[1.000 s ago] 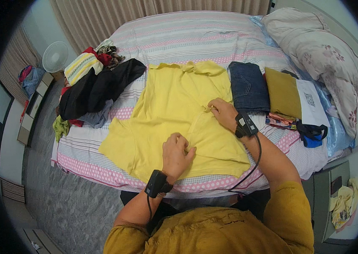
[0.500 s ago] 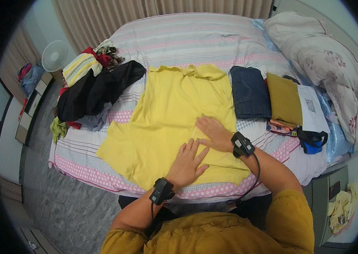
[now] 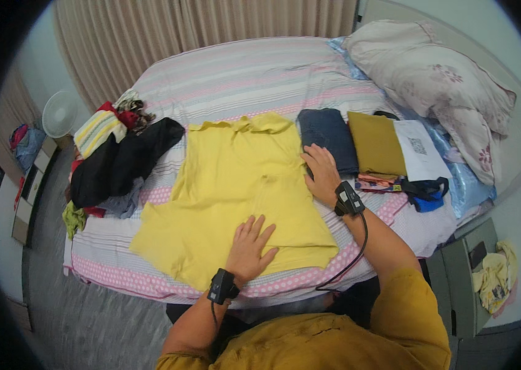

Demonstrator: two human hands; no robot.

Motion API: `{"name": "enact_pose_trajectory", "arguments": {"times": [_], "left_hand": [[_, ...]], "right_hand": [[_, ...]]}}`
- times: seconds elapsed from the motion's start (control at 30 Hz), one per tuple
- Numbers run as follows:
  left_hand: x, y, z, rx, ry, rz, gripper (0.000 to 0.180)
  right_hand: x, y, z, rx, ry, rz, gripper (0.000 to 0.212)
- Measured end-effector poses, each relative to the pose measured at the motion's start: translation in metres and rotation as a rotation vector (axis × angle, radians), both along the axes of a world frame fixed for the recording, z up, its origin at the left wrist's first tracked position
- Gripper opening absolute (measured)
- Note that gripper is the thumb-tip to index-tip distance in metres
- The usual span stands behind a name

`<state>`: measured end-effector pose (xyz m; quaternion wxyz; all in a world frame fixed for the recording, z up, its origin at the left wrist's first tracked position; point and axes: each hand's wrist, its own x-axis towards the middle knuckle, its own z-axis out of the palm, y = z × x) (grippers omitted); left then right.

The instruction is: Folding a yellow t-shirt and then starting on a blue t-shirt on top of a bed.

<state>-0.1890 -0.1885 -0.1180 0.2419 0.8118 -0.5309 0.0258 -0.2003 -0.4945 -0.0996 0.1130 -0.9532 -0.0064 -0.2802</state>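
A yellow collared shirt point(image 3: 223, 179) lies spread on the bed, its collar toward the far side and one sleeve reaching out to the left. My left hand point(image 3: 250, 250) rests flat on the lower part of the shirt, fingers spread. At the shirt's right edge is my right hand point(image 3: 322, 172), fingers stretched out, beside the folded dark blue jeans point(image 3: 329, 140). Whether its fingertips touch the jeans I cannot tell. Neither hand grips any cloth. A black device is strapped on each wrist, and a cable runs from the right one.
Left of the shirt is a loose heap of clothes with black trousers point(image 3: 122, 157) on top. To the right are a mustard folded garment point(image 3: 376, 145), a white sheet point(image 3: 421, 151) and a bunched quilt point(image 3: 427, 74). A fan point(image 3: 59, 115) stands beyond the bed's left side.
My right hand has slid from the middle of the shirt to its right edge, away from my left hand. My left hand still lies on the shirt. The whole view has shifted.
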Motion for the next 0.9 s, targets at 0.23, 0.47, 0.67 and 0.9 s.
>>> {"name": "enact_pose_trajectory", "arguments": {"times": [0.23,0.47,0.67,0.9], "left_hand": [[-0.004,-0.009,0.003,-0.014,-0.038,-0.021,0.054],[-0.003,-0.006,0.003,0.008,-0.019,-0.002,0.053],[0.001,-0.009,-0.001,0.009,0.006,-0.015,0.056],[0.005,-0.002,0.001,0.01,0.034,-0.008,0.056]], "right_hand": [[-0.028,-0.058,0.004,-0.207,0.142,-0.163,0.086],[0.014,-0.082,-0.024,-0.409,0.292,-0.376,0.054],[0.056,-0.134,-0.03,-0.343,0.312,-0.64,0.046],[0.073,-0.123,-0.017,-0.27,0.23,-0.586,0.053]]}}
